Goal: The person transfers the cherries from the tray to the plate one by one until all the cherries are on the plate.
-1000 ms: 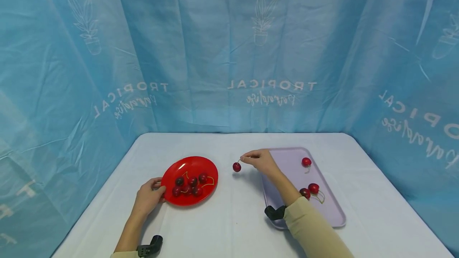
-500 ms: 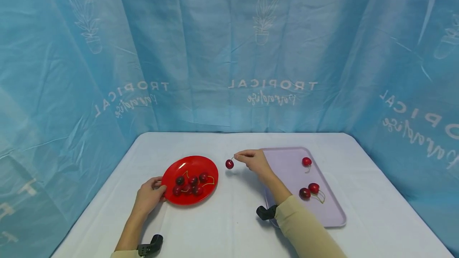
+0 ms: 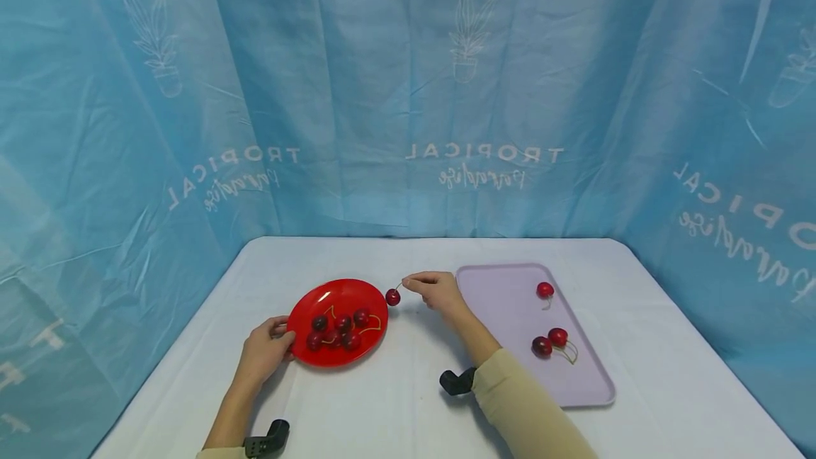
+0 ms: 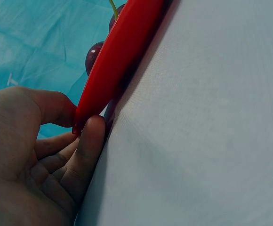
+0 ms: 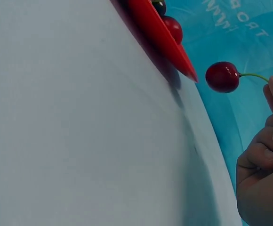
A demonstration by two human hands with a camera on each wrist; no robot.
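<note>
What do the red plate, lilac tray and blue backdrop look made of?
Red plate: probably glossy plastic; bright highlight on a smooth surface, though glazed ceramic is possible.
Lilac tray: likely matte plastic; even colour, no sharp glare.
Blue backdrop: thin, slightly shiny sheet, creased and folded; plastic film or fabric, can't tell.

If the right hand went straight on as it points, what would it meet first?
Likely the red plate, just beyond the cherry the right hand holds; depth is unclear, so the hand might pass above.

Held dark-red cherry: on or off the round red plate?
Off: the right hand pinches its green stem; blue curtain shows between cherry and plate in the right wrist view.
</note>
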